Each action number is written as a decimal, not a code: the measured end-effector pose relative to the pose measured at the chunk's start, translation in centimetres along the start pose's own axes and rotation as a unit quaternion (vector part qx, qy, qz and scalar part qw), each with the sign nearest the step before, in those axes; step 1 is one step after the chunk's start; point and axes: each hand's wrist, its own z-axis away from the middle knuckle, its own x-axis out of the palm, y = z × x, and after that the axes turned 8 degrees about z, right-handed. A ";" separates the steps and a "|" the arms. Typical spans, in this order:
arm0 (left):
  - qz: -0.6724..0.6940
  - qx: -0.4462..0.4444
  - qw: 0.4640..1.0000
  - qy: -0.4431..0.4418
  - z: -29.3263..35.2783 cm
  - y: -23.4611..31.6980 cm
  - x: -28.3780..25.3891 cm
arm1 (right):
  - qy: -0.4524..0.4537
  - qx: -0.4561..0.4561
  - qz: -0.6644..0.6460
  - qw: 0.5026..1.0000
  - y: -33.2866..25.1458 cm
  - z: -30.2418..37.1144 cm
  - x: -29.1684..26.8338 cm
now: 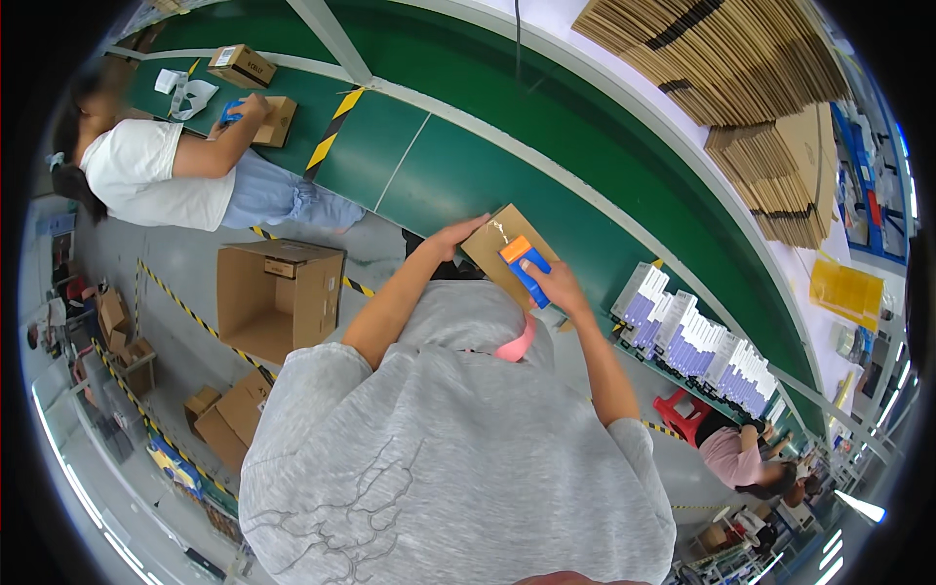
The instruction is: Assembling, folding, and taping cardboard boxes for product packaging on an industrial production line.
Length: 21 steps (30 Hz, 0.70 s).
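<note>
A brown cardboard box (485,255) lies at the near edge of the green workbench, right in front of my body. My left hand (458,235) grips its left side, with the fingers along the far left edge. In my right hand (559,285) is a blue and orange tape dispenser (526,269), resting over the top of the box. A shiny strip of clear tape shows on the cardboard just beyond the dispenser's orange end. My right palm and part of the dispenser's handle cover the box's right side.
Rows of slim white and purple boxes (694,336) stand on the bench to the right. Stacked flat cartons (721,58) fill the shelf at upper right. A large open carton (283,302) sits on the floor at left. A co-worker (166,171) handles a box farther left.
</note>
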 end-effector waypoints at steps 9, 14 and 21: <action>-0.114 0.037 0.993 -0.003 -6.6 -2.8 -2.9 | -0.010 0.010 0.002 1.000 1.0 -0.7 0.0; -0.353 0.321 0.879 0.016 -3.3 0.6 3.5 | -0.028 0.031 -0.019 0.999 1.6 -0.6 0.3; -0.467 0.307 0.828 -0.032 -1.5 2.2 4.9 | -0.050 0.057 -0.056 0.996 2.1 -1.1 0.4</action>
